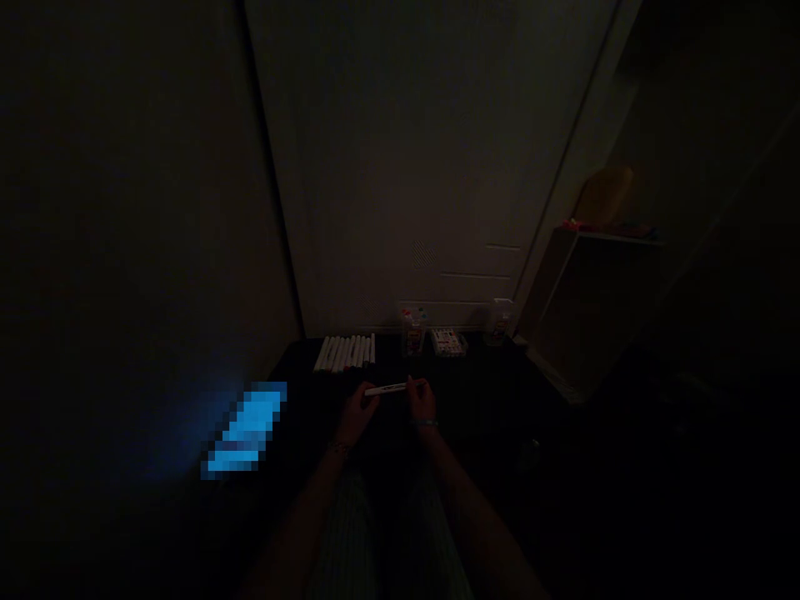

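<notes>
A white marker [391,389] with dark print is held level between my two hands, above the dark surface. My left hand [361,406] is closed on its left end. At the other end, my right hand [422,399] pinches it with the fingertips. Beyond my left hand lies a row of several white markers [346,353], side by side. Past my right hand stands a clear case [414,332] with red and green marker ends showing. Beside that case, a pack of white markers [448,342] lies flat. The scene is very dark, so fine detail is lost.
A clear container [498,323] stands at the back right of the dark surface [487,387]. A pale panel [400,167] rises behind. To the left glows a blurred blue screen [245,429]. On the right stands a box-like cabinet [600,308] with things on top.
</notes>
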A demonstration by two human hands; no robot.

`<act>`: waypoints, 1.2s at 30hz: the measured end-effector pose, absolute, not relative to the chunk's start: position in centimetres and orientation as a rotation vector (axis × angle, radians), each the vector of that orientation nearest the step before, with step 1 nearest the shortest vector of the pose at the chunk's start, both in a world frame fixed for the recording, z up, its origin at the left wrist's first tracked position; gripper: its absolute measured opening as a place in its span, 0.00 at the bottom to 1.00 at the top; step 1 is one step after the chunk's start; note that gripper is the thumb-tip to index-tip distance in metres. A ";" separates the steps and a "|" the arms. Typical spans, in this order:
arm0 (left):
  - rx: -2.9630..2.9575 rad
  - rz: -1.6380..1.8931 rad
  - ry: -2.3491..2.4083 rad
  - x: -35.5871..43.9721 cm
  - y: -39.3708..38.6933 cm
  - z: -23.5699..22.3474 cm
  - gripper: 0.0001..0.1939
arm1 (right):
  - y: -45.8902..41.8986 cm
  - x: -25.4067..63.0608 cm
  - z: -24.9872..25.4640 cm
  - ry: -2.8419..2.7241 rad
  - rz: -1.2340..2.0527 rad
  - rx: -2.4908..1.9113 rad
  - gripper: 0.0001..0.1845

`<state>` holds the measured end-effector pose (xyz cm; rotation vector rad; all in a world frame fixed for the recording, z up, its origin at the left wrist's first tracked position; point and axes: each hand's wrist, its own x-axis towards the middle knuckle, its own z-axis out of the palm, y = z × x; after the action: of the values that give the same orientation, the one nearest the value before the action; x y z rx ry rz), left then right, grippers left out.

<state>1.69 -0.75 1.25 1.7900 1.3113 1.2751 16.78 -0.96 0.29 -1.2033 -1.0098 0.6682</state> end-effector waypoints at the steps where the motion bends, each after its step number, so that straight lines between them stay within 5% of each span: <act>1: 1.800 1.270 1.312 1.7 -0.7 1.2 0.12 | -1.0 16.8 0.3 -1.009 0.676 -1.196 0.18; 36: 1.829 1.263 1.303 1.7 -0.9 1.3 0.14 | -1.1 16.8 0.5 -1.015 0.673 -1.213 0.17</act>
<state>1.67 -0.88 1.33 1.8288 1.3028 1.2631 16.78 -1.13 0.53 -1.2126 -1.0151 0.6728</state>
